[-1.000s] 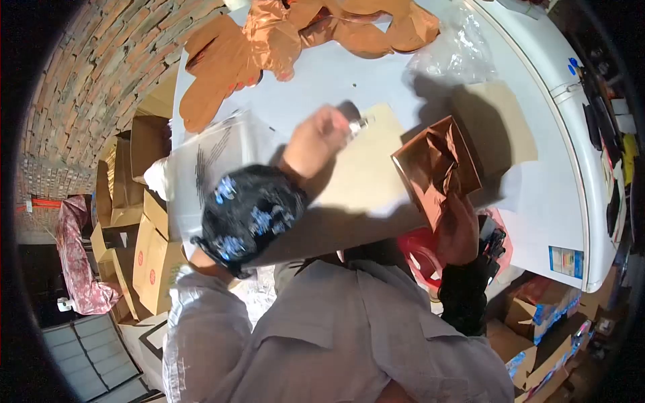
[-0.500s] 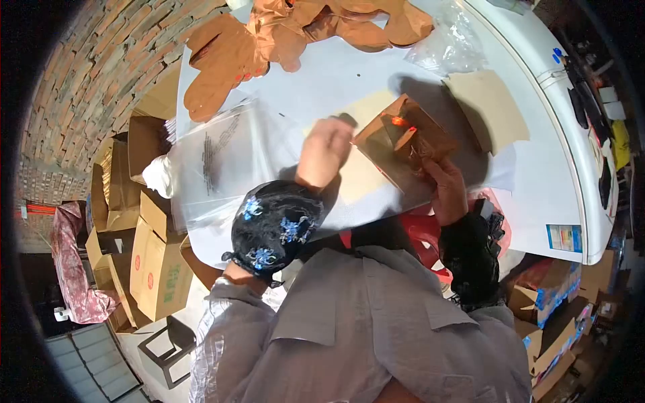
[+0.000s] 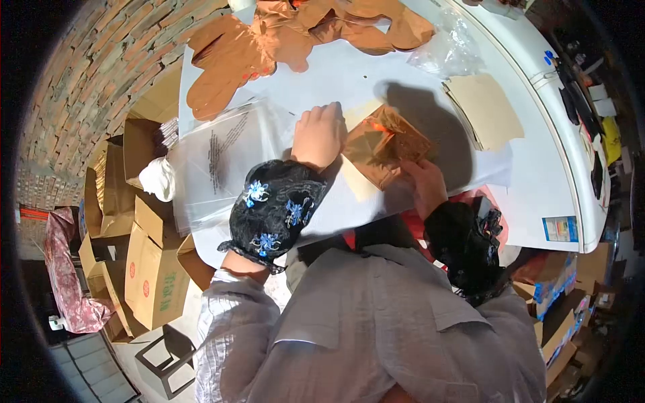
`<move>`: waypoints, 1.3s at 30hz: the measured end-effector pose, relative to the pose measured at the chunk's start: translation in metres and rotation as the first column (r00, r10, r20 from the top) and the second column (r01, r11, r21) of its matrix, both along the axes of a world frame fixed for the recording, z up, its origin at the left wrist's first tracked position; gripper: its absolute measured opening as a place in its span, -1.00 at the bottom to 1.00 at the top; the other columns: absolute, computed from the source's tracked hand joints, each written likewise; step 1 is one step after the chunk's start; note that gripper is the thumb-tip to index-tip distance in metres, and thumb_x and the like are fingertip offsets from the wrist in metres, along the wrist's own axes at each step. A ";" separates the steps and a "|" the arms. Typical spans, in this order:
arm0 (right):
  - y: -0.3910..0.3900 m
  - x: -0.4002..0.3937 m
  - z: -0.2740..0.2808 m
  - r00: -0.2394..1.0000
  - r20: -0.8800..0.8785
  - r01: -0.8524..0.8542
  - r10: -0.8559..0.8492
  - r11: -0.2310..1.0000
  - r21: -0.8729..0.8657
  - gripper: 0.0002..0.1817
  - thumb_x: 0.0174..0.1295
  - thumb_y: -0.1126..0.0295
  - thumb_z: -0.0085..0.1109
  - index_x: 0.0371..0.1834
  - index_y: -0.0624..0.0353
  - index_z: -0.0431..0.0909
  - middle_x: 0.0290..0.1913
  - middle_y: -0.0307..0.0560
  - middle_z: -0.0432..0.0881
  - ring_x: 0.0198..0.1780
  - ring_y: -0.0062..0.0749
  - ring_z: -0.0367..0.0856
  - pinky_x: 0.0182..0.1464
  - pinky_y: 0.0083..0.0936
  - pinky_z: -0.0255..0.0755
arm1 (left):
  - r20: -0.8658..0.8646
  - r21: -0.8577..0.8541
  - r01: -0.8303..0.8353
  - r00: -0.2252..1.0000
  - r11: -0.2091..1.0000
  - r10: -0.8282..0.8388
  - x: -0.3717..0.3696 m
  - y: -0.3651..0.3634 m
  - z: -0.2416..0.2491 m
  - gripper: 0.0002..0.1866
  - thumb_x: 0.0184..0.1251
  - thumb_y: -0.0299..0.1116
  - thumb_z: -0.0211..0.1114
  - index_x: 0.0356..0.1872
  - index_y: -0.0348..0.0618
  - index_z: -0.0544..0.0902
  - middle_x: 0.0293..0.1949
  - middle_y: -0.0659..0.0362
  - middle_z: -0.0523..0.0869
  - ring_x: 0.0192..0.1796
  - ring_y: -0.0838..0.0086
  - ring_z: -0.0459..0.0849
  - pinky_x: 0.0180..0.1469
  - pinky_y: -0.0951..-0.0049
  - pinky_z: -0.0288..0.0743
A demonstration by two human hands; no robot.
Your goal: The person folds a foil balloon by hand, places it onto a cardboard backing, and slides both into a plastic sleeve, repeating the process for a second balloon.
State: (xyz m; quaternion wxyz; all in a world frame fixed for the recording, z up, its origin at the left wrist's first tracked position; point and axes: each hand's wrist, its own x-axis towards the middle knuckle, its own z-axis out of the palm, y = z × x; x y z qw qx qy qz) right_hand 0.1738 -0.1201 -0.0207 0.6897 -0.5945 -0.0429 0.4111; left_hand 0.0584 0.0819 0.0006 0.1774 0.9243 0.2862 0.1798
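A folded copper-coloured foil balloon lies tilted over a cream card on the white table. My right hand pinches the foil's lower right edge between thumb and fingers. My left hand is closed with curled fingers beside the foil's left corner; whatever its fingertips hold is hidden. Left of that hand lies a stack of clear plastic bags with dark print. Several flat copper foil balloons are spread along the far side.
A stack of cream cards is at the right, with a crumpled clear plastic bag beyond it. Open cardboard boxes stand on the left by the brick wall. The white table's raised rim curves along the right.
My right hand has moved slightly left and down, and the foil now lies lower, over the card. The left hand has shifted slightly and turned beside the foil's left corner.
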 end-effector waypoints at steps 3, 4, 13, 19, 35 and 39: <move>0.000 0.001 -0.010 1.000 -0.025 0.012 -0.011 0.999 0.036 -0.75 0.38 0.41 0.11 0.03 0.31 0.52 -0.08 -0.06 0.67 -0.14 -0.39 0.71 -0.07 -0.49 0.66 | 0.005 0.060 0.000 1.000 0.998 0.000 0.007 0.012 -0.007 -0.74 0.32 -0.25 0.12 -0.08 -0.11 0.62 -0.13 -0.04 0.69 -0.01 -0.06 0.60 0.06 -0.01 0.44; -0.001 0.002 -0.010 1.000 -0.025 0.010 -0.009 0.999 0.046 -0.75 0.38 0.41 0.11 0.03 0.31 0.53 -0.09 -0.07 0.67 -0.14 -0.39 0.71 -0.07 -0.49 0.66 | -0.020 -0.031 0.024 0.999 0.999 -0.024 0.011 0.019 -0.009 -0.74 0.32 -0.23 0.12 -0.12 -0.13 0.63 -0.14 -0.06 0.70 -0.02 -0.08 0.61 0.06 -0.02 0.45; 0.001 0.002 -0.001 1.000 0.012 -0.022 0.023 0.999 -0.024 -0.77 0.34 0.44 0.14 0.01 0.28 0.54 -0.13 -0.10 0.67 -0.14 -0.39 0.69 0.00 -0.46 0.61 | -0.128 -0.735 0.172 0.915 0.656 -0.383 0.042 0.081 -0.018 -0.36 0.25 0.05 0.32 0.18 -0.29 0.57 0.02 0.03 0.72 0.14 0.27 0.62 0.27 0.32 0.37; 0.001 -0.002 0.011 0.998 0.038 -0.038 0.040 0.999 -0.037 -0.76 0.35 0.44 0.14 0.04 0.24 0.55 -0.12 -0.14 0.68 -0.15 -0.45 0.70 -0.03 -0.51 0.60 | -0.017 -0.968 0.071 0.939 0.241 -0.345 0.032 0.065 0.016 -0.52 0.16 -0.24 0.49 0.09 -0.17 0.62 -0.06 0.14 0.74 -0.04 0.45 0.71 0.04 0.39 0.58; 0.005 0.003 -0.004 1.000 0.010 0.000 0.000 1.000 -0.013 -0.78 0.30 0.43 0.21 -0.07 0.34 0.60 -0.23 -0.10 0.70 -0.28 -0.42 0.71 -0.21 -0.51 0.68 | -0.042 -0.996 -0.008 0.929 0.093 -0.366 0.037 0.073 -0.010 -0.50 0.17 -0.36 0.50 0.15 -0.15 0.57 -0.08 0.18 0.74 -0.13 0.44 0.74 -0.07 0.26 0.69; 0.006 0.015 -0.029 0.982 0.184 -0.032 0.045 0.997 -0.075 -0.75 0.23 0.36 0.28 -0.16 0.35 0.65 -0.31 -0.10 0.71 -0.32 -0.45 0.70 -0.29 -0.52 0.57 | -0.090 -0.992 -0.059 0.952 0.113 -0.292 0.031 0.066 -0.010 -0.50 0.14 -0.35 0.52 0.13 -0.16 0.58 -0.08 0.17 0.73 -0.14 0.43 0.73 -0.08 0.24 0.69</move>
